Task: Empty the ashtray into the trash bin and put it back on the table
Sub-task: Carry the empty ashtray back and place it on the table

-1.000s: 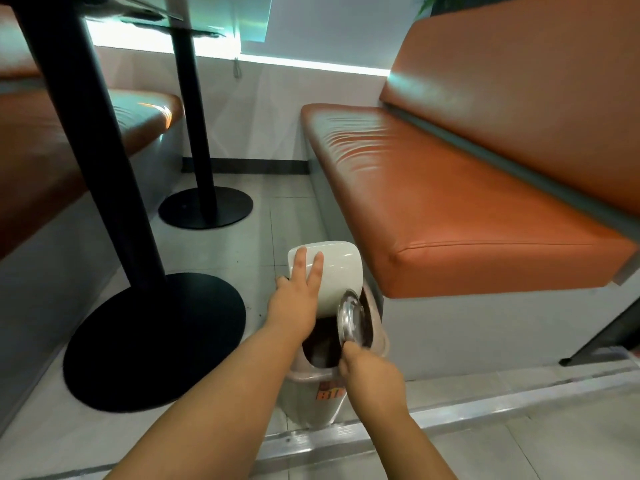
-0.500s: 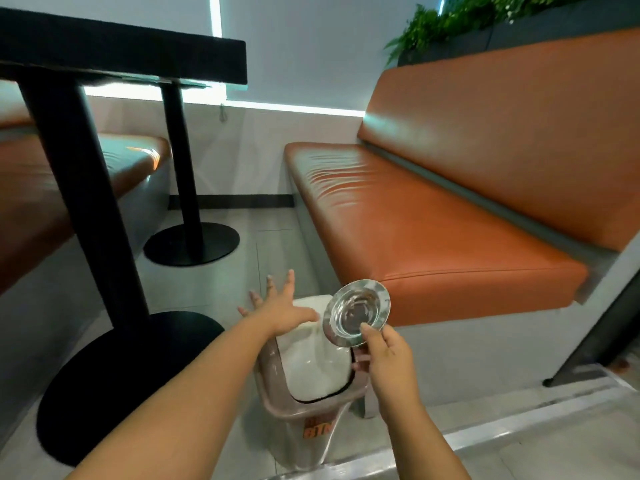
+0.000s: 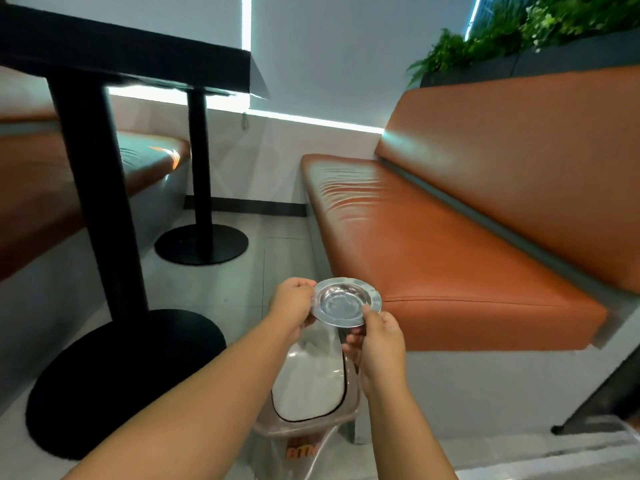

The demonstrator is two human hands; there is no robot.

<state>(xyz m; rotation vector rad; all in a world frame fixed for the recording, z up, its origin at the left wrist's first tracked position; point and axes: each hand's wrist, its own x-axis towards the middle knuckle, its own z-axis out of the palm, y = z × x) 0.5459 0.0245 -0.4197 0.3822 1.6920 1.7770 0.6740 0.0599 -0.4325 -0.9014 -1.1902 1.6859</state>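
Polished metal ashtray (image 3: 345, 301): round, shallow, wide flat rim with small notches, mirror-bright bowl, nothing visible inside. We hold it nearly level, bowl up, in the air over the trash bin (image 3: 311, 403), beside the front corner of the bench seat.

Our left hand (image 3: 290, 306) pinches the left rim, fingers curled closed on it. Our right hand (image 3: 375, 341) grips the near right rim, thumb on top, fingers tucked underneath. Both hands are closed on the ashtray.

Bin below is translucent brownish plastic, with a white swing lid lying closed inside a dark edge and orange lettering on the front, partly cut off. It stands on the floor just beside the bench base.

Bench (image 3: 467, 258) on our right: orange-brown leatherette, smooth with soft creases on the seat, padded backrest, pale grey base. Green plants (image 3: 512, 26) sit in a dark planter behind the backrest.

Table (image 3: 131, 53) on our left: black top, black column, round black foot plate with a matte look. A second black pedestal stands further back. Floor is pale grey tile. A second orange bench sits at far left.
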